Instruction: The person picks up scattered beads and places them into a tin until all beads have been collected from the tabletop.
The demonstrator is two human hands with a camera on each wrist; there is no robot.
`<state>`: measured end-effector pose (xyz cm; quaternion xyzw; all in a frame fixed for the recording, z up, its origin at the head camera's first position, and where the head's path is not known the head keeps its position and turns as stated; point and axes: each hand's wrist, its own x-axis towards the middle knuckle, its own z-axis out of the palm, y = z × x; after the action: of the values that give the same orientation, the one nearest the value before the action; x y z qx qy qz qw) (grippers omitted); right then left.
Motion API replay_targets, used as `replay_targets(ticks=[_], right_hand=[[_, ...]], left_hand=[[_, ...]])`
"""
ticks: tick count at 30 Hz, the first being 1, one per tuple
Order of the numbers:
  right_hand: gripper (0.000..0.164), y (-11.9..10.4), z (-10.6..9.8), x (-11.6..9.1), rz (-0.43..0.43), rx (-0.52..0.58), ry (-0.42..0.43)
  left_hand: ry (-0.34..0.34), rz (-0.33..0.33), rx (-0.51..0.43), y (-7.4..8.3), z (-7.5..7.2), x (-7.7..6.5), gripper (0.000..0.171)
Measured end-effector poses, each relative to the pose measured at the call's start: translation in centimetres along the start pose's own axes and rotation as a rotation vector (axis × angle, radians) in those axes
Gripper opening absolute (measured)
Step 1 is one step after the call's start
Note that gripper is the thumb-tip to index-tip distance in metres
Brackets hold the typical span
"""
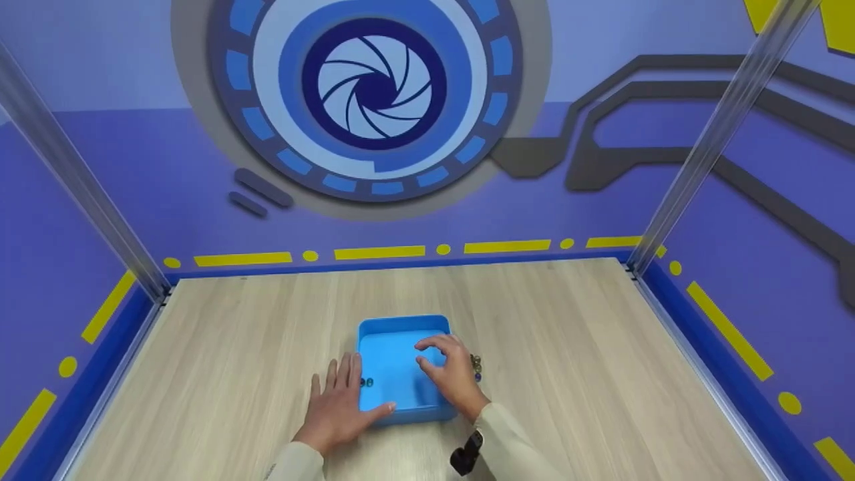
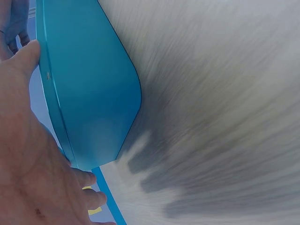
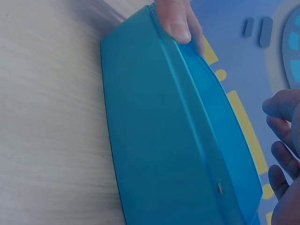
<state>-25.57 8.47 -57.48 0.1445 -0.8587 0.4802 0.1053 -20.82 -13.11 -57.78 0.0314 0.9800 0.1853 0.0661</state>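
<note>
A blue open-topped rectangular box (image 1: 404,417) stands on the wooden table. Two small dark marbles (image 1: 369,383) lie inside it by the left wall. My left hand (image 1: 337,407) rests along the box's left side, fingers straight, with the thumb (image 2: 29,54) touching the near rim. Over the right part of the box hovers my right hand (image 1: 454,374), its thumb and index finger curved and apart, with nothing visible between them. Several marbles (image 1: 477,367) sit just outside the box to the right, partly hidden behind that hand.
The light wood table (image 1: 267,334) is bounded by purple panels at the back and sides. Clear upright posts (image 1: 701,147) stand at its far corners. A dark device (image 1: 466,454) is strapped to the right wrist.
</note>
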Motion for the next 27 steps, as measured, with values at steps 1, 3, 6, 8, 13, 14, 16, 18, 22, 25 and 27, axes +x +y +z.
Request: replay_targets(ticks=[1, 3, 6, 8, 13, 14, 16, 18, 22, 25, 27], right_hand=[[0.016, 0.02, -0.02, 0.0, -0.004, 0.002, 0.002], [0.016, 0.08, -0.08, 0.02, -0.016, 0.007, 0.006], [0.016, 0.21, -0.19, 0.01, -0.026, 0.001, 0.016], [0.017, 0.29, -0.27, -0.01, -0.019, -0.006, 0.019], [0.016, 0.45, -0.51, -0.12, 0.01, 0.004, 0.005], [0.016, 0.47, -0.53, -0.14, 0.015, 0.009, 0.001], [0.016, 0.46, -0.57, -0.16, 0.028, 0.009, 0.002], [0.016, 0.48, -0.6, -0.18, 0.031, -0.002, 0.008], [0.017, 0.65, -0.68, -0.13, -0.001, -0.026, 0.03], [0.017, 0.79, -0.82, -0.11, -0.013, -0.04, 0.035], [0.016, 0.81, -0.89, -0.12, -0.003, -0.05, 0.035]], left_hand=[[-0.002, -0.002, 0.001, 0.0, 0.02, -0.01, 0.117], [-0.008, -0.008, 0.005, 0.01, 0.09, -0.01, 0.117], [-0.006, -0.001, -0.004, 0.06, 0.12, -0.03, 0.117], [-0.003, 0.004, -0.007, 0.09, 0.08, -0.04, 0.117], [-0.008, 0.003, -0.009, 0.08, 0.02, -0.03, 0.117], [-0.011, 0.001, -0.01, 0.05, 0.06, 0.0, 0.117], [-0.013, 0.002, -0.01, 0.01, 0.07, 0.02, 0.117], [-0.012, 0.003, -0.008, -0.04, 0.12, 0.04, 0.117], [-0.007, 0.006, -0.004, -0.02, 0.04, -0.07, 0.117], [-0.001, 0.009, -0.003, 0.09, -0.07, -0.17, 0.117], [0.001, 0.008, -0.001, 0.14, -0.11, -0.21, 0.117]])
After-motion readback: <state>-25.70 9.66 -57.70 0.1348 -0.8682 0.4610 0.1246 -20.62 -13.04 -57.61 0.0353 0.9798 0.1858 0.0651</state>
